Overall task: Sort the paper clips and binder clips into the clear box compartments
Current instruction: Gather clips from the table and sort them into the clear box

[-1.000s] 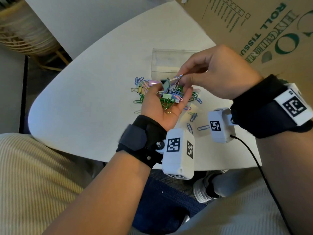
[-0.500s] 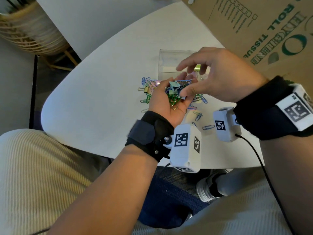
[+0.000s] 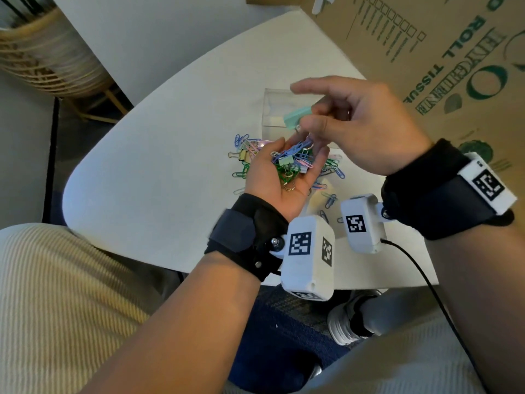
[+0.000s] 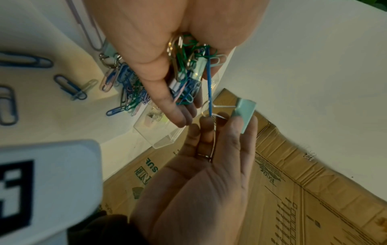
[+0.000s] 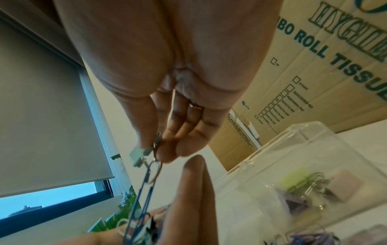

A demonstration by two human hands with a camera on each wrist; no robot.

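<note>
Right wrist: clear box [image 5: 314, 149] holds binder clips [image 5: 318, 184].

The clear box [image 3: 279, 109] is partly hidden behind the right hand [image 3: 360, 129], and its compartment dividers cannot be made out.

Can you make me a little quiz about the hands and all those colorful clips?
1. True or false: the right hand pinches a mint binder clip.
2. What hangs snagged on that clip's wire handle? A) a blue paper clip B) a rubber band C) a key
3. Fill in: the left hand is cupped around a pile of ____.

Key
1. True.
2. A.
3. Clips. More lie loose on the table, and some binder clips are already in the clear box.
</note>
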